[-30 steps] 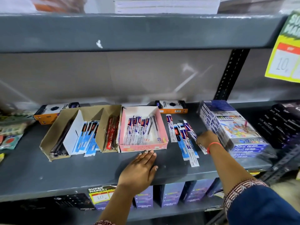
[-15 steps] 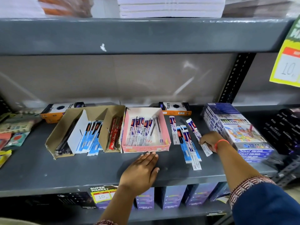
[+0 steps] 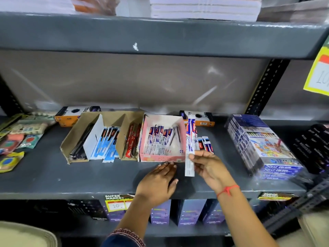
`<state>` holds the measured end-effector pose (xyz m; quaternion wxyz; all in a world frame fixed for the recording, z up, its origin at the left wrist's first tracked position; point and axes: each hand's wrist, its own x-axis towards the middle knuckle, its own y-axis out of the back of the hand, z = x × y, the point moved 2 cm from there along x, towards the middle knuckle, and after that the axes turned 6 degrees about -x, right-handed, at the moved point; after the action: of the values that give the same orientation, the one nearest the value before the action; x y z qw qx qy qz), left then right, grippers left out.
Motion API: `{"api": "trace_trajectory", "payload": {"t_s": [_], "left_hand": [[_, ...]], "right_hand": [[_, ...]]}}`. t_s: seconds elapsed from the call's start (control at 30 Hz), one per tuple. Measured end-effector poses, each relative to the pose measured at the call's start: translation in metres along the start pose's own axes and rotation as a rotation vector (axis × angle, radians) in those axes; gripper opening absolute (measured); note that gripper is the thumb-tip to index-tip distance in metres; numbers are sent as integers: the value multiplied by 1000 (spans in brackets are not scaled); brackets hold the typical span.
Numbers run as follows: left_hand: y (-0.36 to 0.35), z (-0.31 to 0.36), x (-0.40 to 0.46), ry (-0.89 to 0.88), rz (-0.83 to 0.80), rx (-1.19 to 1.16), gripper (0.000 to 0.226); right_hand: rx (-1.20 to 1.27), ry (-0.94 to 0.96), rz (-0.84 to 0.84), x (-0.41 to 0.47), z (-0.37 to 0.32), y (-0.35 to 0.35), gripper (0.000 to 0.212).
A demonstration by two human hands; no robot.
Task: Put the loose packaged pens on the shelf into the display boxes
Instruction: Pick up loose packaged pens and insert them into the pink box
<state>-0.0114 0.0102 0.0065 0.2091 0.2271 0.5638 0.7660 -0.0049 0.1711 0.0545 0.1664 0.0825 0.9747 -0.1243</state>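
While our left hand (image 3: pixel 157 182) lies flat and open on the grey shelf (image 3: pixel 53 177), fingertips just short of the front wall of the pink display box (image 3: pixel 161 158), our right hand (image 3: pixel 209 166) pinches a few packaged pens (image 3: pixel 190 148) between thumb and fingers. We hold these long white, red and blue packets upright beside the right wall of the pink box, their lower ends hanging below our thumb. More loose packets (image 3: pixel 205 144) lie on the shelf just right of them, partly hidden behind our fingers. Inside the pink box stands a row of similar packets (image 3: pixel 156 141), leaning against one another. To its left sits a brown cardboard box (image 3: pixel 74 138) with three sections: dark pens (image 3: pixel 81 145) in the left, blue packets (image 3: pixel 106 145) in the middle, spilling over the front edge, and red packets (image 3: pixel 131 141) in the right. We wear a red thread (image 3: pixel 227 189) on the right wrist. A stack of coloured-pencil boxes (image 3: pixel 263 145) stands at the right of the shelf, well apart from the pink box. A yellow price tag (image 3: pixel 116 204) hangs on the shelf's front edge near our left wrist.
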Motion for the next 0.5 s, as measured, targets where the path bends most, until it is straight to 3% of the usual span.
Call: {"api": "trace_trajectory", "payload": {"t_s": [0.5], "left_hand": [[-1, -3, 0, -108, 152, -15, 43]], "right_hand": [[-81, 60, -79, -7, 10, -30, 18]]}}
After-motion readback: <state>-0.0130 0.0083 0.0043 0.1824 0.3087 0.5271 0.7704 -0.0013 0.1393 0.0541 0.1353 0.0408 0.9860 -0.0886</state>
